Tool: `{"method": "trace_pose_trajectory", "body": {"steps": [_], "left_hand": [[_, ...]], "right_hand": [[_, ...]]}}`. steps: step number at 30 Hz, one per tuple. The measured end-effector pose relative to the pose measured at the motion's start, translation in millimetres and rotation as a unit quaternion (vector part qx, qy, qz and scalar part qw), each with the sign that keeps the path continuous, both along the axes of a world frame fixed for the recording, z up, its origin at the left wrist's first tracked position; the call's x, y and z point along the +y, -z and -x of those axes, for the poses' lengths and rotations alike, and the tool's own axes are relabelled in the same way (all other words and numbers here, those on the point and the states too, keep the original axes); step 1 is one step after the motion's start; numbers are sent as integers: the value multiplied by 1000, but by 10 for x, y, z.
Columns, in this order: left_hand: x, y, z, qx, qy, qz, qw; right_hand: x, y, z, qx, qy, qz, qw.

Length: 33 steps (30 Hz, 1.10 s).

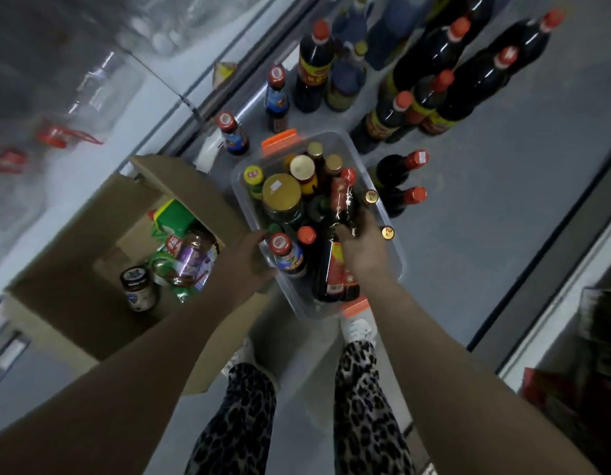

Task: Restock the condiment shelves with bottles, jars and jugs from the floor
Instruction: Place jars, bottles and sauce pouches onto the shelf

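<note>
Clear plastic bin with orange latches is sitting on the grey floor, packed with bottles and jars. Left hand is gripping its rim, and right hand is clasping a dark red-labelled bottle inside.

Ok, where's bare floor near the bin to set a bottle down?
Open grey floor lies right of the clear bin, out to the dark floor strip, nearer you than the two red-capped bottles. Crowded: standing bottles beyond the bin, the cardboard box on its left, the bin itself packed.
</note>
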<state>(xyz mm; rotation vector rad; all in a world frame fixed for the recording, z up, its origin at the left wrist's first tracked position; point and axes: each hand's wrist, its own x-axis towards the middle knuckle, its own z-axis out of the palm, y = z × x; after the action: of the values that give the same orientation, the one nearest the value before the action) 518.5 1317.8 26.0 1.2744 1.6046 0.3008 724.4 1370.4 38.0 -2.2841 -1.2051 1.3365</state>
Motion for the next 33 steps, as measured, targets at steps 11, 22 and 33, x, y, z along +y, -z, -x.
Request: {"method": "trace_pose_trajectory", "body": {"steps": [11,22,33], "left_hand": [[-34,233,-439,5,-160,-38,986],[-28,-168,-541,41,-153,-31,987],[86,-1547,-201,14,-211,-8,977]], "right_hand": [[504,474,-86,37,-74,75,994],[-186,-246,-430,32,-69,-22,997],[-6,-1829,-590,-16,-185,-125,975]]}}
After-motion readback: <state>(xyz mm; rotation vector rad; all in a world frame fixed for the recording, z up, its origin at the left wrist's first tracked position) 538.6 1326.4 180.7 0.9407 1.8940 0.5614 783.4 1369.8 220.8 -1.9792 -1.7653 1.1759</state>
